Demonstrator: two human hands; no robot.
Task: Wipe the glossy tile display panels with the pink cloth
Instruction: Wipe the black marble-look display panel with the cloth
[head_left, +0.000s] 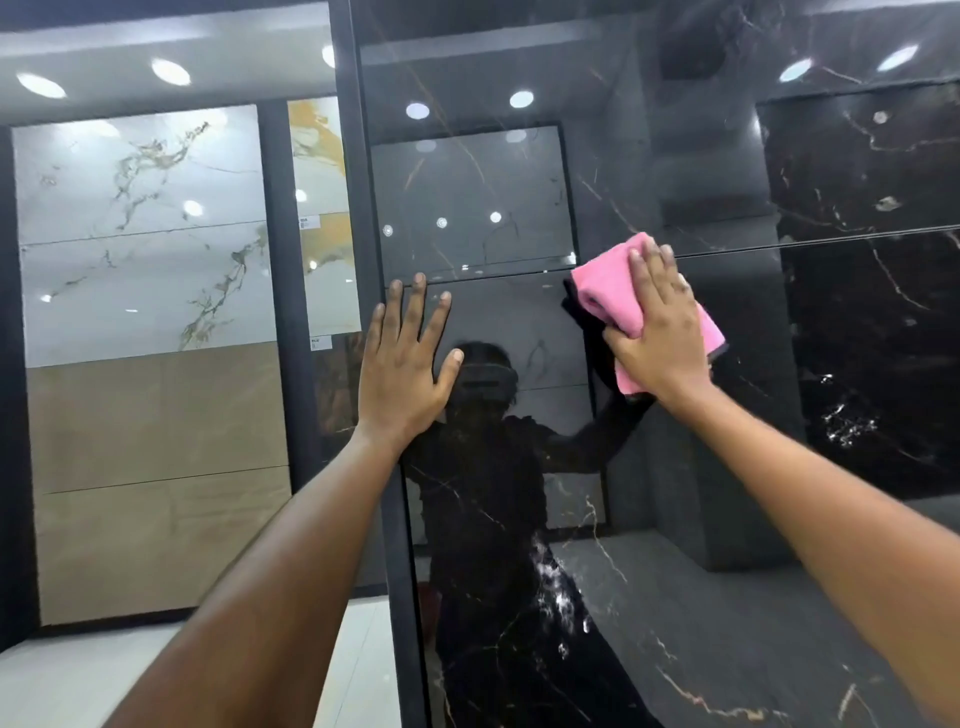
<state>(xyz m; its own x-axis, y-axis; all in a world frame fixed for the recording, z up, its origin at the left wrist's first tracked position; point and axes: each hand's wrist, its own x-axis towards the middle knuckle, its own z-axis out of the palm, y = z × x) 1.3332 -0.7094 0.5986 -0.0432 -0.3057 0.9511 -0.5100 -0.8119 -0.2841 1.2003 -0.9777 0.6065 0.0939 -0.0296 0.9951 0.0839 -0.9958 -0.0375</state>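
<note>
My right hand (660, 332) lies flat, fingers straight, pressing the pink cloth (613, 291) against the black marble panel (727, 597), just below the horizontal seam that crosses it. My left hand (402, 364) is spread open, palm braced near the panel's left edge beside the dark frame post (363, 218), holding nothing. I judge the wiping to be under way on this panel's middle band. Whitish smears (558, 592) low down suggest the bottom half is still to do, and the pale marble panels (140, 234) and beige panels (161, 478) at left await wiping, though I cannot tell their condition.
</note>
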